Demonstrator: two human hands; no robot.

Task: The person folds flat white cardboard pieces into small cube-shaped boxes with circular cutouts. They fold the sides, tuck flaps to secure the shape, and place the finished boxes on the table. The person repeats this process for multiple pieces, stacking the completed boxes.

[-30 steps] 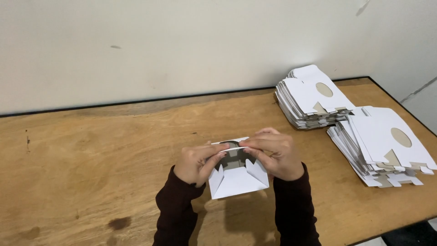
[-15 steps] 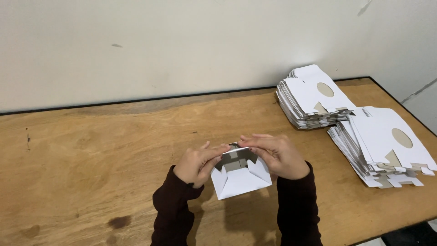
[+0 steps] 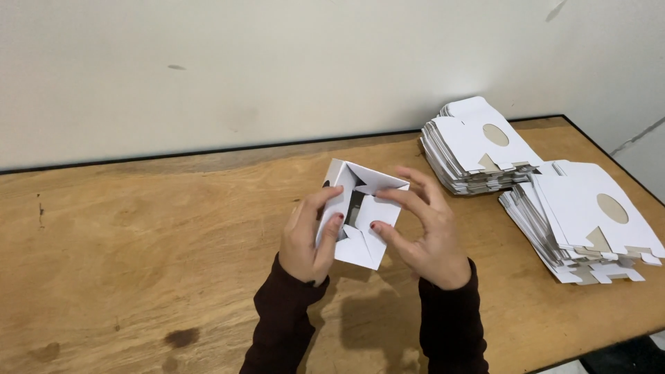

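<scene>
Both hands are holding a small white cardboard box (image 3: 361, 215) up above the wooden table (image 3: 138, 256), roughly over its middle; the box is tilted so that its folded flaps are facing the camera, with a dark gap showing between them. The left hand (image 3: 308, 239) is gripping the box's left side, thumb lying along the near face and fingers wrapping behind, so the fingers are closing on the cardboard; the right hand (image 3: 426, 232) is sitting at the box's right side, its fingers (image 3: 405, 201) spreading apart, with the fingertips pressing on the top flap and the thumb tip touching the lower flap; both hands are thus clamping the box between them. Dark sleeves (image 3: 284, 325) are covering both forearms.

Well to the right, near the table's far edge, a stack of flat white box blanks (image 3: 471, 149) is lying, each blank showing an oval cut-out; just beside it, nearer the right edge, a second stack of flat blanks (image 3: 589, 221) is lying fanned out and touching the first at one corner. A pale wall (image 3: 277, 69) is rising behind the table; a dark stain (image 3: 181, 337) is showing on the wood near the left sleeve.
</scene>
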